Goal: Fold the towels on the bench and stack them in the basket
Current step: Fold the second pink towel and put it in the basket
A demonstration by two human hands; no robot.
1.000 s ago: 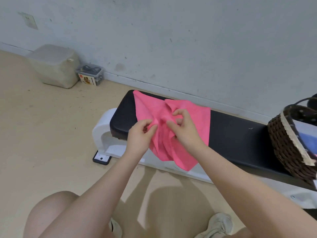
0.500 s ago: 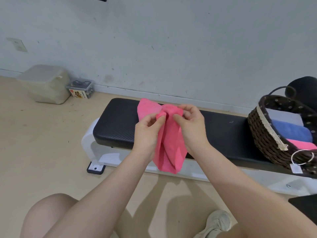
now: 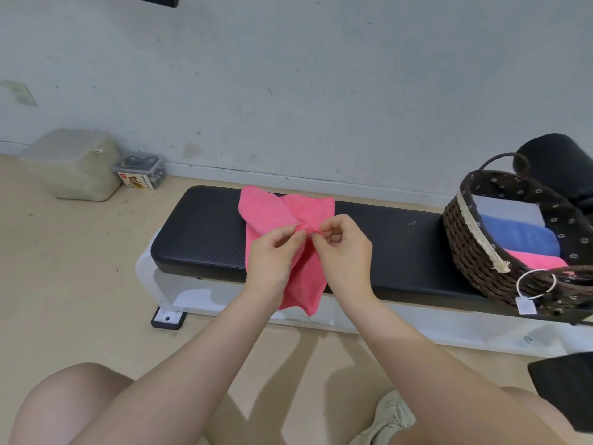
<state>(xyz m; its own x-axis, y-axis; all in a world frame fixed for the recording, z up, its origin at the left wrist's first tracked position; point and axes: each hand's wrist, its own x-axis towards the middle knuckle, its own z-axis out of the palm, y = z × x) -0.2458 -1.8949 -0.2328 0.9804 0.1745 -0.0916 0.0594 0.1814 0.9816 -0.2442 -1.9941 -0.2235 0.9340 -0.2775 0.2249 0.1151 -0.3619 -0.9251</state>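
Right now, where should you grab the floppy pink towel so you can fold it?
Grip the bunched pink cloth towel by two neighbouring corners along one edge, from above. Both hands, left and right, pinch one gathered spot mid-cloth, so it hangs crumpled over the black padded bench. Corners probably spread it flat.

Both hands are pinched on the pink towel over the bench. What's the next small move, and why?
Probably draw the hands apart along the edge to spread it out. The left hand and right hand pinch the pink towel almost at one spot, so it hangs bunched and creased, part over the bench front. It needs to lie flat before a fold; the basket already holds folded towels.
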